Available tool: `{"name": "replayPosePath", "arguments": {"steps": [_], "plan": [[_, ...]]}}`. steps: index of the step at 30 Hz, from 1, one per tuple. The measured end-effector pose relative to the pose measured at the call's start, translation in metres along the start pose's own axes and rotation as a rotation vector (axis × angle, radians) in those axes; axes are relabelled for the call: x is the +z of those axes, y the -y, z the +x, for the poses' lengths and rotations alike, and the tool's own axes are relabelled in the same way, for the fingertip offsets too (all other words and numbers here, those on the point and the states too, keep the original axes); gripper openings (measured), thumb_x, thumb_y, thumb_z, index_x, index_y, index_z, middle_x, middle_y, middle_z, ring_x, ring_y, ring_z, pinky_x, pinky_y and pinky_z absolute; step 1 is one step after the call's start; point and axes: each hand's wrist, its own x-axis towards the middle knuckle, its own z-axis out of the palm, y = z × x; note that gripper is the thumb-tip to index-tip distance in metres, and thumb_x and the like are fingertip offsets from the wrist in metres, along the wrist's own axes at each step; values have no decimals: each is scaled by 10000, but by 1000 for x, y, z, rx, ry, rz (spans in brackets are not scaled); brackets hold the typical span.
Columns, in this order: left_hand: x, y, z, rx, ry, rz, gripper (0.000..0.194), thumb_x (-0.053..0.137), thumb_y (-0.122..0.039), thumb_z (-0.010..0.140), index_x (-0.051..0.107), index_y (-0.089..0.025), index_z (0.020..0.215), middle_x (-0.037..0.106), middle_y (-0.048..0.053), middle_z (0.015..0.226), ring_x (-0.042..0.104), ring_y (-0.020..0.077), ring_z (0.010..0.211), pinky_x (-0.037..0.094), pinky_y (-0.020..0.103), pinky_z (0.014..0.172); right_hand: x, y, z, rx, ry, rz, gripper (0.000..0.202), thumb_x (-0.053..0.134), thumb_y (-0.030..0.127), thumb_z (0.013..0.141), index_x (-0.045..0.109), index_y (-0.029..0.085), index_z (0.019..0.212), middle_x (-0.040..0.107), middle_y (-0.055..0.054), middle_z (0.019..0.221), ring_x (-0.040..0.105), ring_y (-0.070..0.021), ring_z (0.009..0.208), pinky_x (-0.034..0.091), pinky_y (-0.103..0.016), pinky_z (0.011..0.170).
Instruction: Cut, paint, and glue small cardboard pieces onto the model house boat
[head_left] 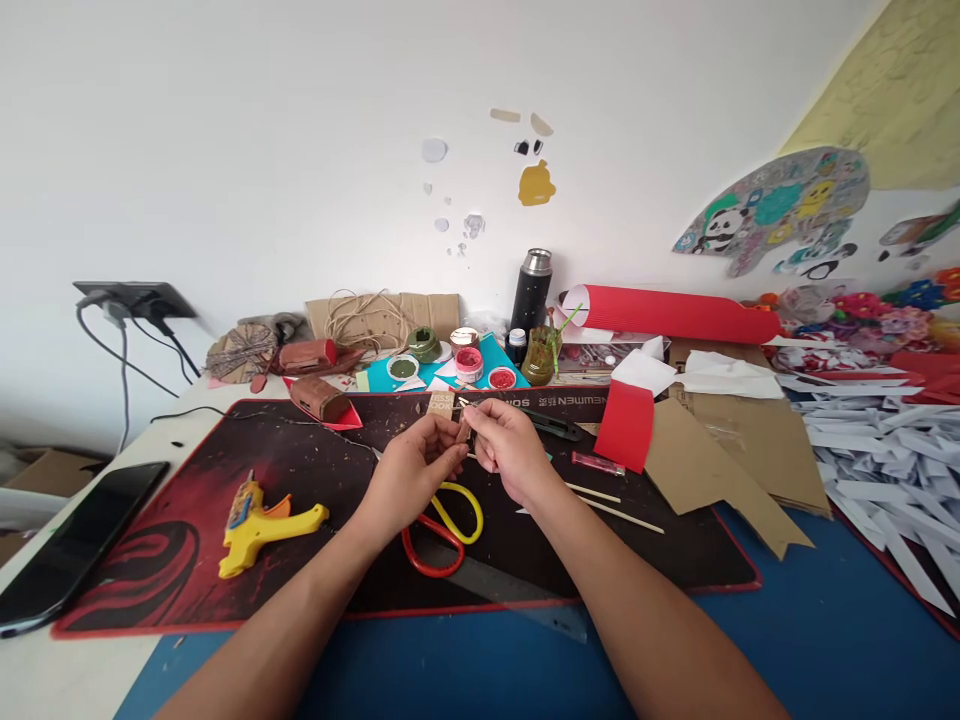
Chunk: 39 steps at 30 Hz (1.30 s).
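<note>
- Bare forearms (315, 610) stretch nearest my camera.
- Small, oblong brown piece (465, 430) sits above the black, red-edged mat (675, 565); I see left hand (412, 465) and right hand (514, 450) pinching it, fingers together.
- Scissors (454, 537) with red-and-yellow handles lie near.

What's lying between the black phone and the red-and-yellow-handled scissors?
In the head view, a yellow glue gun lies between the phone and scissors, and your left forearm crosses there.
</note>
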Motion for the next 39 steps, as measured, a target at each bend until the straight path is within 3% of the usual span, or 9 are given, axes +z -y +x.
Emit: {"name": "replayPosePath", "arguments": {"steps": [5,10,13,21,25,30,39], "plan": [[5,-1,0,42,-31,27,348,840,-423,821,694,-222,1063,747,25,853,703,207,773,563,302,697,-1,1,0,-13,-39,-51,434,806,593,813,570,234,751,406,120,419,351,-78,344,249,-211,371],[2,-3,-2,112,-156,173,178,808,-371,836,754,-237,940,772,21,801,692,202,707,517,283,651,2,1,-1,-2,-11,-57,437,800,601,815,569,234,760,403,123,424,360,-78,339,233,-213,376],[-2,-5,-1,94,-166,156,212,804,-410,842,808,-233,960,812,44,846,714,212,707,541,287,655,1,3,-2,10,1,-70,438,799,607,818,579,229,782,411,121,422,380,-82,345,222,-211,386],[-8,-10,3,-55,-70,-130,465,914,-581,717,810,-193,952,788,60,747,716,211,638,601,310,596,-5,7,-1,49,72,-71,479,802,658,805,648,216,904,520,98,481,419,-90,366,243,-205,376],[-9,-11,4,-90,-29,-172,470,935,-568,698,803,-189,942,791,61,752,723,206,629,610,311,584,-6,5,1,-21,59,-91,439,807,621,821,651,211,841,428,121,446,373,-81,350,257,-213,375],[-10,-11,3,-102,45,-184,438,912,-555,746,795,-180,941,789,68,766,731,204,635,618,313,588,-6,4,1,-36,65,-88,458,800,638,839,603,228,790,412,123,443,360,-79,339,246,-215,363],[-9,-9,3,-86,47,-162,437,887,-569,769,769,-181,931,773,60,757,720,198,622,600,303,576,-5,5,0,-27,73,-65,490,816,662,819,589,229,784,403,128,428,362,-79,340,248,-213,371]]}}
